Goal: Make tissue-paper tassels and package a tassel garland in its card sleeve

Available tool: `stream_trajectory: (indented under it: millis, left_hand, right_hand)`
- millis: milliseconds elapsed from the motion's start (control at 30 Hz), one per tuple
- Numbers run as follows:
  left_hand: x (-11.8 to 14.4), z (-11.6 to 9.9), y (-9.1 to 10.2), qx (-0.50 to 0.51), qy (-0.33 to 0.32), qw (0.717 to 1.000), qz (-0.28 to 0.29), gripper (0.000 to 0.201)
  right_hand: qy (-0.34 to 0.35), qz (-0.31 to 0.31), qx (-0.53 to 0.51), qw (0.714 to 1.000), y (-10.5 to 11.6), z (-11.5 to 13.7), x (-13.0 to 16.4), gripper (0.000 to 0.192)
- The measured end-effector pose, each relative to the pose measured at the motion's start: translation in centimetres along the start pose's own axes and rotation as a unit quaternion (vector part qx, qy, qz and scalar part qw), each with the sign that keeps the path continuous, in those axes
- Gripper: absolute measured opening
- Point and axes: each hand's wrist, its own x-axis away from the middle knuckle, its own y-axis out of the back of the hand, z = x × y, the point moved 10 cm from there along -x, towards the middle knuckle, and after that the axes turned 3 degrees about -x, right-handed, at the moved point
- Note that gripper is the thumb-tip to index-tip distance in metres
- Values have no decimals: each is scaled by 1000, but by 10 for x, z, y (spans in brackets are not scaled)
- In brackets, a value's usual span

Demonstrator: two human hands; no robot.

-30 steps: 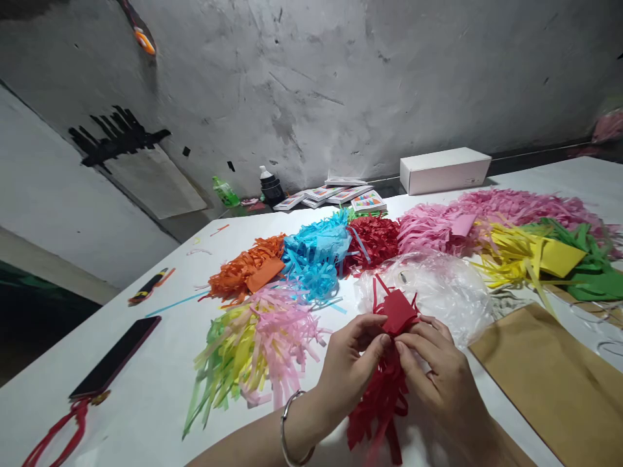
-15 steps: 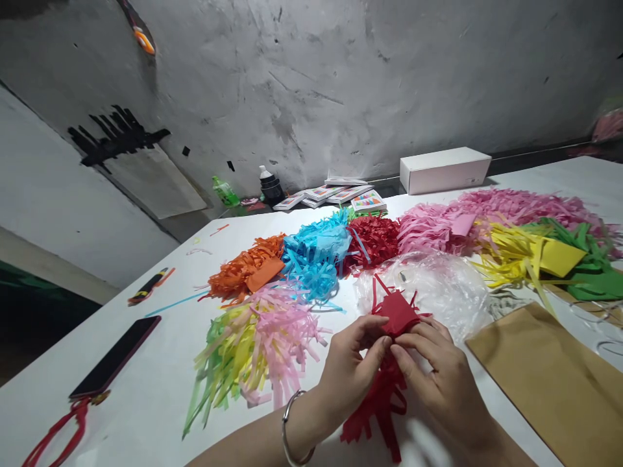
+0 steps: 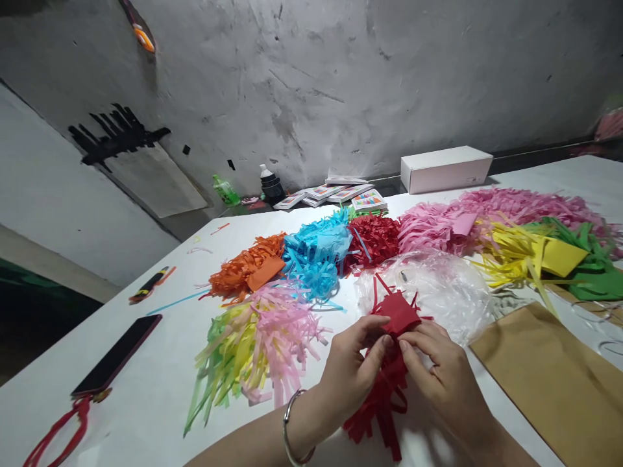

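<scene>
Between my two hands is a red tissue paper tassel (image 3: 400, 311), its uncut square part up and its fringe strips hanging toward me. My left hand (image 3: 357, 360) pinches its left side with thumb and fingers. On the right side, my right hand (image 3: 440, 363) grips the same paper, its fingertips partly hidden. Just beyond my hands lies a crumpled clear plastic bag (image 3: 438, 292). To the left of my left hand rests a bunch of pink, yellow and green fringe (image 3: 263, 344).
Behind stand piles of orange (image 3: 248, 266), blue (image 3: 316, 253), dark red (image 3: 374, 240), pink (image 3: 433, 227) and yellow fringe (image 3: 516, 253). A brown paper sheet (image 3: 559, 370) lies right. On the left are a phone (image 3: 117, 357) and a cutter (image 3: 148, 285). A white box (image 3: 445, 170) stands by the wall.
My right hand has shifted very slightly to the right along the red paper. Both hands keep hold of it, and little else differs.
</scene>
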Motion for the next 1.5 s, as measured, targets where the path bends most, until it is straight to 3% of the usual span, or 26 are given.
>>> stream_trajectory:
  millis: [467,667,833,1000,1267,1500]
  left_hand:
    - [-6,8,-5,78,59,995,24,29]
    - [-9,24,-15,223,157,961,50,32]
    - [-9,27,-12,258,197,946,27,33]
    - [-9,27,-11,271,194,943,17,32]
    - [-7,28,-21,288,184,938,54,35]
    - [-15,23,-6,257,171,951,34,36]
  right_hand:
    - [-111,-13,-73,991,1,-20,3,19]
    - [-126,2,-69,990,-2,-27,5,18]
    - [-99,30,-78,992,-3,-18,2,28]
    - [-85,31,-60,994,-2,-14,-2,25]
    - [-112,10,-34,993,-2,-23,5,20]
    - [-153,-10,-109,982,9,-33,3,21]
